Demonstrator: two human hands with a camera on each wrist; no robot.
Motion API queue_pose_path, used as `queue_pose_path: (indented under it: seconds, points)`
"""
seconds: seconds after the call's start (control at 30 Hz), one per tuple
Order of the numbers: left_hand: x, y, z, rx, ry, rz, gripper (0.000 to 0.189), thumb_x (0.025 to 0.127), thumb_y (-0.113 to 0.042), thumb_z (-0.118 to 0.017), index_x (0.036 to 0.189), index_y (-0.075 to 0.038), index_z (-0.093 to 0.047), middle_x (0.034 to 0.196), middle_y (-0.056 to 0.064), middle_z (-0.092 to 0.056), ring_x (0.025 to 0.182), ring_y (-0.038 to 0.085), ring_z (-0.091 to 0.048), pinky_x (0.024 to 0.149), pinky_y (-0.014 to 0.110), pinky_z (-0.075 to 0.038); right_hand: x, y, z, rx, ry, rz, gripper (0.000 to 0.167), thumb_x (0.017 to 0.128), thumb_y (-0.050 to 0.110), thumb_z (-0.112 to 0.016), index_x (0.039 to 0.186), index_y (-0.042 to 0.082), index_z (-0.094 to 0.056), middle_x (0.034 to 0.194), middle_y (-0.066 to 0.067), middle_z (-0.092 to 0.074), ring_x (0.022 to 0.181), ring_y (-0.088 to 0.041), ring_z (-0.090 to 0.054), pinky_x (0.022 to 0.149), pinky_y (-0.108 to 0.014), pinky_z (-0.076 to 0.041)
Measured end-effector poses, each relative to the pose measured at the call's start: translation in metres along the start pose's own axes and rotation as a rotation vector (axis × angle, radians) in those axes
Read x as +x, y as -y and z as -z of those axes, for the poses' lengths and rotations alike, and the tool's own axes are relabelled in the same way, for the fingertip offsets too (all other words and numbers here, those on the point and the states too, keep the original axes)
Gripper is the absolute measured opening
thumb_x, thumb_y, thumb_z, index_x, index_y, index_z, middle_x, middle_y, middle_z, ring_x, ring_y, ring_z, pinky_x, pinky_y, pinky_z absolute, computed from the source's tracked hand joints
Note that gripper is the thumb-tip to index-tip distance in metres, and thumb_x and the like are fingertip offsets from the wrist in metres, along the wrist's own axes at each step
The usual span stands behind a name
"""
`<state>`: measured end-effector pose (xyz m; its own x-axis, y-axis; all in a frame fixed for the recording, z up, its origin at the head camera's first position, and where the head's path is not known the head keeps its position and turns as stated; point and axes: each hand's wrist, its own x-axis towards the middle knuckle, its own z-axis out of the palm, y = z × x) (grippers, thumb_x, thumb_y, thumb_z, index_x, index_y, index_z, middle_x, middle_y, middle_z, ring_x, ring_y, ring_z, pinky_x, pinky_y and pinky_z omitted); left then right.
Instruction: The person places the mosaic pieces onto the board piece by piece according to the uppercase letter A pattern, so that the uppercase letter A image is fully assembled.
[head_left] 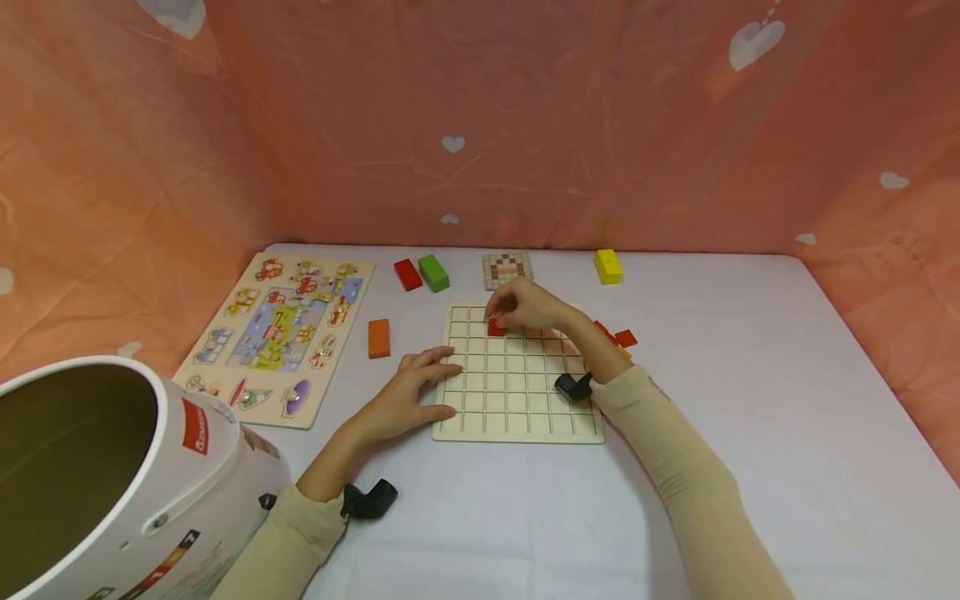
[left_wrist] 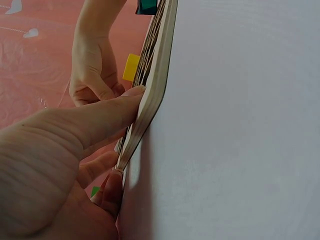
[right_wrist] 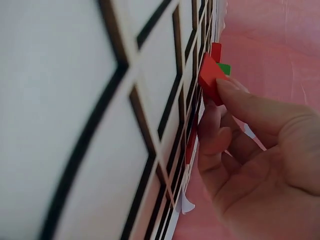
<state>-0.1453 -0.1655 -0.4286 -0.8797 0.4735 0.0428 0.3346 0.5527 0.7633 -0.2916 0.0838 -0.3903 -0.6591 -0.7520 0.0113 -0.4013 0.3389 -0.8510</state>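
Observation:
A wooden grid board (head_left: 495, 400) lies on the table with its squares facing up. Over its far rows, my right hand (head_left: 531, 304) pinches a small red square tile (right_wrist: 211, 77) between thumb and fingers, tilted close to the grid. Another red piece (right_wrist: 191, 140) shows low against the board beside the curled fingers in the right wrist view. My left hand (head_left: 401, 400) rests at the board's left side, fingers spread; its thumb (left_wrist: 112, 117) touches the board edge.
Beyond the board lies a pattern card (head_left: 507, 268). Red (head_left: 408, 274), green (head_left: 433, 272), orange (head_left: 378, 338) and yellow blocks (head_left: 608, 267) stand around it. Red tiles (head_left: 626, 337) lie right, partly behind my forearm. A picture puzzle (head_left: 217, 337) and a white bucket (head_left: 225, 467) occupy the left.

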Motion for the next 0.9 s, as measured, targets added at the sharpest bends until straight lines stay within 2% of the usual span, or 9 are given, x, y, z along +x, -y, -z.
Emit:
queue_pose_path:
  seconds: [0.33,0.57,0.67,0.8,0.9]
  points:
    - [0.001,0.000,0.000,0.001,0.003,0.010,0.059,0.085,-0.015,-0.080,0.138,-0.003,-0.058,0.157,0.014,-0.033,0.135,0.034,-0.029,0.109,0.056,-0.030,-0.001,0.001,0.000,-0.053,-0.007,0.001,0.012,0.086,-0.011,-0.068,0.097,-0.011,-0.073,0.094,-0.019,-0.071,0.079,-0.022,-0.062,0.071,-0.027,-0.051]
    - [0.000,0.001,0.000,-0.004,0.005,0.010,0.059,0.085,-0.015,-0.080,0.138,-0.003,-0.057,0.158,0.014,-0.033,0.136,0.035,-0.028,0.109,0.056,-0.029,-0.005,0.005,0.005,-0.086,-0.028,-0.023,0.015,0.089,-0.007,-0.067,0.103,-0.010,-0.072,0.097,-0.019,-0.071,0.085,-0.026,-0.063,0.076,-0.032,-0.052]
    - [-0.001,0.002,-0.001,-0.007,0.002,0.004,0.059,0.085,-0.015,-0.080,0.138,-0.003,-0.058,0.158,0.014,-0.033,0.136,0.035,-0.027,0.109,0.056,-0.029,-0.016,0.006,0.014,-0.102,-0.059,-0.019,0.017,0.092,-0.003,-0.066,0.106,-0.009,-0.071,0.098,-0.018,-0.069,0.086,-0.029,-0.063,0.077,-0.035,-0.052]
    - [0.000,0.003,-0.002,-0.004,-0.001,-0.003,0.059,0.084,-0.015,-0.080,0.137,-0.003,-0.058,0.157,0.014,-0.033,0.135,0.034,-0.028,0.109,0.055,-0.030,-0.040,0.002,0.035,-0.100,-0.076,-0.022,0.022,0.092,-0.001,-0.066,0.112,-0.009,-0.069,0.103,-0.021,-0.068,0.092,-0.031,-0.063,0.084,-0.040,-0.052]
    - [0.000,0.003,-0.001,-0.001,-0.004,-0.004,0.059,0.084,-0.015,-0.081,0.137,-0.004,-0.058,0.157,0.013,-0.034,0.134,0.034,-0.029,0.109,0.054,-0.030,-0.064,-0.003,0.054,-0.098,-0.060,-0.079,0.028,0.092,0.000,-0.066,0.118,-0.009,-0.066,0.112,-0.023,-0.067,0.101,-0.033,-0.062,0.092,-0.045,-0.051]
